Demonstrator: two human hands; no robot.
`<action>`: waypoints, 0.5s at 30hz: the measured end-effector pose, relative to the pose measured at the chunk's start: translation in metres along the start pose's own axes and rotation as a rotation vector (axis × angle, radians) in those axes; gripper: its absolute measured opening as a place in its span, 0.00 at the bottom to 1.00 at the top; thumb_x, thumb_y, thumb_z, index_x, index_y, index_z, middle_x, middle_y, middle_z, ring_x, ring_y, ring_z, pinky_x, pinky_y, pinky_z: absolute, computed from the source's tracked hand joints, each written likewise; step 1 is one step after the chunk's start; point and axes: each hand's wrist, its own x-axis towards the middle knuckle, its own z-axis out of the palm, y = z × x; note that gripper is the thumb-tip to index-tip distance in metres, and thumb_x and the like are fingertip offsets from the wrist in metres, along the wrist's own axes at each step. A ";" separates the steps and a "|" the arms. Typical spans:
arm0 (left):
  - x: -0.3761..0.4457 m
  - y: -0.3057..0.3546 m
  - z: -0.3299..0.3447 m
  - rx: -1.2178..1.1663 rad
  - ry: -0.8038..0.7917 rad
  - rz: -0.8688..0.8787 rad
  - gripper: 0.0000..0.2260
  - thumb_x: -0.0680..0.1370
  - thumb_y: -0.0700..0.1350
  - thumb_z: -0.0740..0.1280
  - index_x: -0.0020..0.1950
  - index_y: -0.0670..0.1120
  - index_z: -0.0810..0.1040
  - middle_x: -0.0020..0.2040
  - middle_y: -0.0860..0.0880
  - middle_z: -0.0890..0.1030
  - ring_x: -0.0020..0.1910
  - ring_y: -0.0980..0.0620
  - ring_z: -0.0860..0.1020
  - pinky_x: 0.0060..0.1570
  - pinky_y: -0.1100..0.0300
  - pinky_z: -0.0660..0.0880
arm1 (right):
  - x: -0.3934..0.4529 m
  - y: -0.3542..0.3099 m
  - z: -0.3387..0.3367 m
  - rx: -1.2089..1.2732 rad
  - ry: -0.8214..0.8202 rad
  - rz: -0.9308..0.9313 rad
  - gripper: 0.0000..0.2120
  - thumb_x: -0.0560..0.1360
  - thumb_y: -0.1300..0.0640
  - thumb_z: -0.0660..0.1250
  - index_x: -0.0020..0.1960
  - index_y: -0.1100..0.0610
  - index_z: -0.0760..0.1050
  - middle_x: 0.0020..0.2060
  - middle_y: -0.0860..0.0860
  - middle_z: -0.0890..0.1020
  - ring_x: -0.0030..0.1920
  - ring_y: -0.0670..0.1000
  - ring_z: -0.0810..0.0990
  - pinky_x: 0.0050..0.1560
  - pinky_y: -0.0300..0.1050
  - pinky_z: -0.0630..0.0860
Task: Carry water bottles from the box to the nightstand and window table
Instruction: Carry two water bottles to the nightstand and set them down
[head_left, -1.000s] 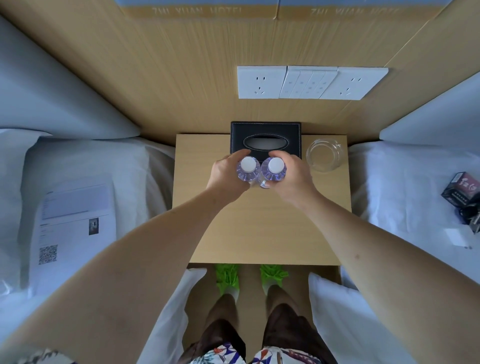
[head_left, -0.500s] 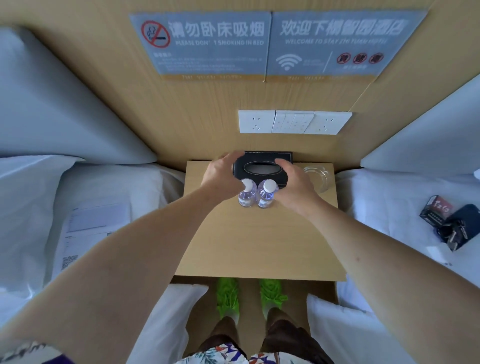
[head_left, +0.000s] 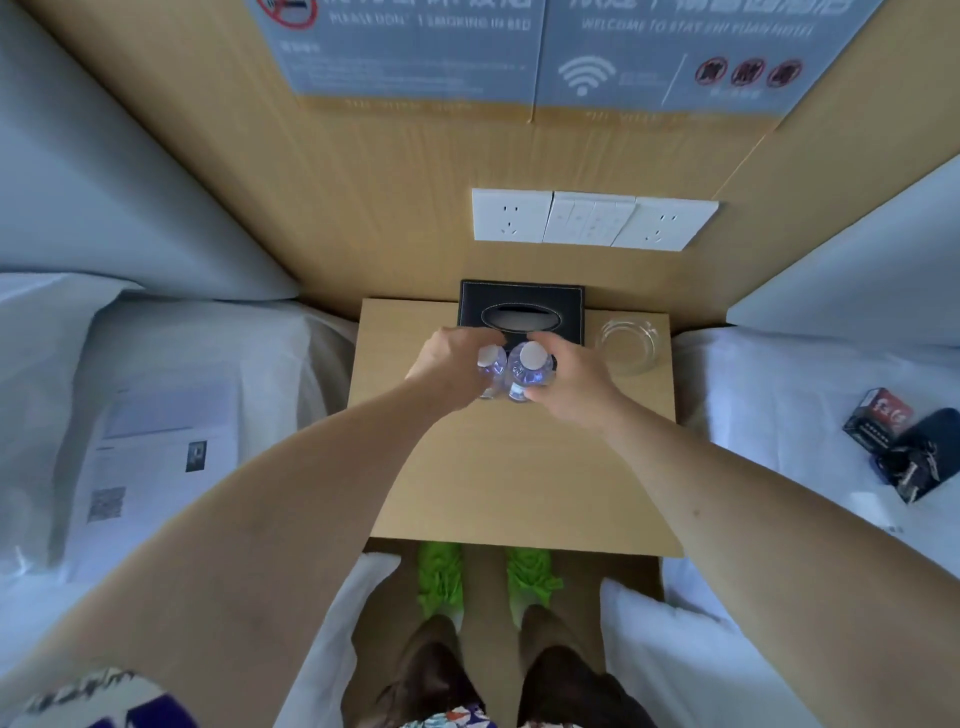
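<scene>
Centrally, the left hand (head_left: 449, 371) is curling around the left bottle (head_left: 488, 366) and the right hand (head_left: 569, 382) around the right bottle (head_left: 527, 370), both upright on the nightstand (head_left: 509, 483); the touching bottles are risking a mutual topple on careless release, toward the tissue box (head_left: 522, 306).

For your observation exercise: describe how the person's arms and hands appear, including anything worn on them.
Both arms are bare from above the elbow down to the hands: no watch, ring, bracelet or glove shows on the left hand or the right hand. At the bottom left corner, the edge of a short sleeve shows, in a white, black and purple pattern.
</scene>
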 end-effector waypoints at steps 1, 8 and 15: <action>0.001 0.000 0.001 -0.004 0.024 0.001 0.12 0.74 0.38 0.68 0.50 0.55 0.82 0.42 0.54 0.77 0.38 0.49 0.75 0.27 0.64 0.70 | 0.001 0.002 0.003 0.021 0.029 -0.005 0.28 0.75 0.60 0.74 0.73 0.56 0.72 0.62 0.54 0.82 0.62 0.56 0.79 0.56 0.42 0.72; 0.004 -0.003 0.005 0.016 0.083 0.041 0.11 0.72 0.38 0.69 0.50 0.51 0.84 0.45 0.49 0.81 0.43 0.46 0.76 0.31 0.64 0.68 | 0.007 0.005 0.007 0.037 0.107 -0.037 0.16 0.77 0.64 0.69 0.65 0.56 0.79 0.54 0.55 0.85 0.54 0.58 0.80 0.53 0.49 0.76; 0.004 -0.001 0.007 0.053 0.084 0.025 0.14 0.73 0.39 0.70 0.57 0.51 0.83 0.50 0.47 0.81 0.48 0.42 0.78 0.41 0.56 0.74 | 0.002 0.000 0.004 0.034 0.072 0.013 0.22 0.77 0.61 0.70 0.71 0.56 0.74 0.59 0.56 0.83 0.60 0.59 0.79 0.59 0.54 0.76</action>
